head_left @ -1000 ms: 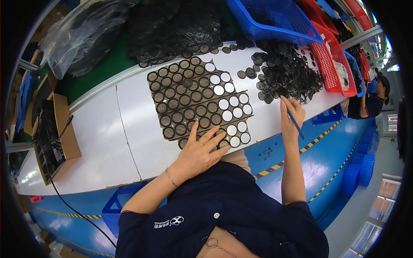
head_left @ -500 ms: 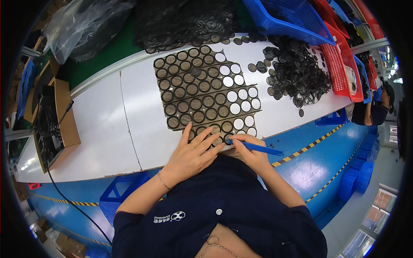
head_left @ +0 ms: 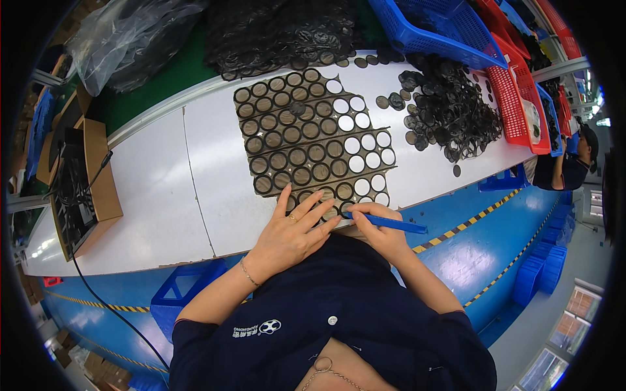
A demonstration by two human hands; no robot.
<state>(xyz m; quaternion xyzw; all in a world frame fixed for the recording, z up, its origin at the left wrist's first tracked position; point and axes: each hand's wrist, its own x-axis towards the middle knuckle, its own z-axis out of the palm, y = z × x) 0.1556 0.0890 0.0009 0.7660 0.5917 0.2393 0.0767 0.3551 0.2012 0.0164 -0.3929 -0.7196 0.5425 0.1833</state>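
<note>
Before me on the white table lie several dark sheets [head_left: 297,143] with rows of round rings; at their right side the circles show white, elsewhere dark film fills them. My left hand [head_left: 290,228] rests with fingers spread on the nearest sheet, close to the table's front edge. A slim blue tool [head_left: 391,223], perhaps a knife or pen, is gripped in my right hand [head_left: 381,231]. Its tip touches a ring near the right part of that sheet; the tip itself is too small to make out. One loose dark disc [head_left: 297,109] lies on the far rows.
A heap of loose dark discs [head_left: 450,107] sits to the right, by blue [head_left: 437,39] and red [head_left: 512,107] baskets. Stacked dark sheets [head_left: 280,32] lie at the back. An open cardboard box [head_left: 98,176] with cables stands left. Another person [head_left: 567,163] is at far right.
The blue tool and my right hand have shifted very slightly, the tool's tip staying by the same ring. My left hand keeps its place.
</note>
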